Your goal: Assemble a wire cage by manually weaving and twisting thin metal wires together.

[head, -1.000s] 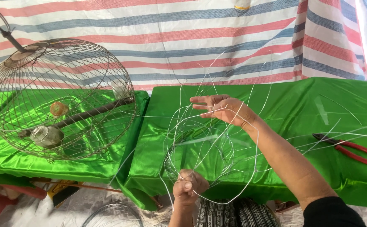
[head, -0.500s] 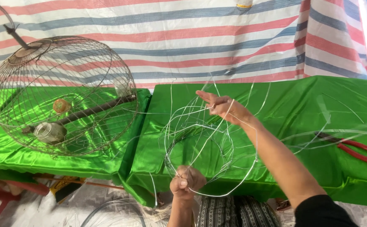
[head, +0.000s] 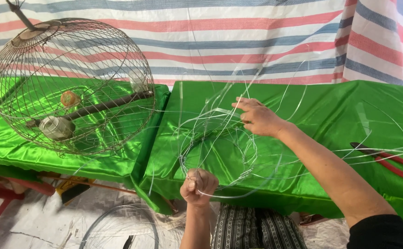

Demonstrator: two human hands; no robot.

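Far left: finished round wire cage tipped on its side on the green-draped bench, dark perch and small cups inside, well apart from the work. Lower down, on the floor, a spare coil of wire. Now centre: left hand balled into a tight fist just below the bench's front edge, fingers clamped round the gathered lower ends of the half-built wire frame. Frame itself fanning up from that fist in thin pale hoops and loose strands, partly resting on the green cloth, partly sprung into the air. Looks very light, springy rather than stiff, smooth and thin enough to slip, easily kinked; best held where the strands bunch together or at a crossing, not mid-span. Further right: right hand at the frame's upper edge, fingers stretched forward with a hoop seemingly pinched under the thumb, though exact contact hard to make out against such fine wire. Far right: red-handled pliers lying untouched on the cloth, long stray strands running just above them.
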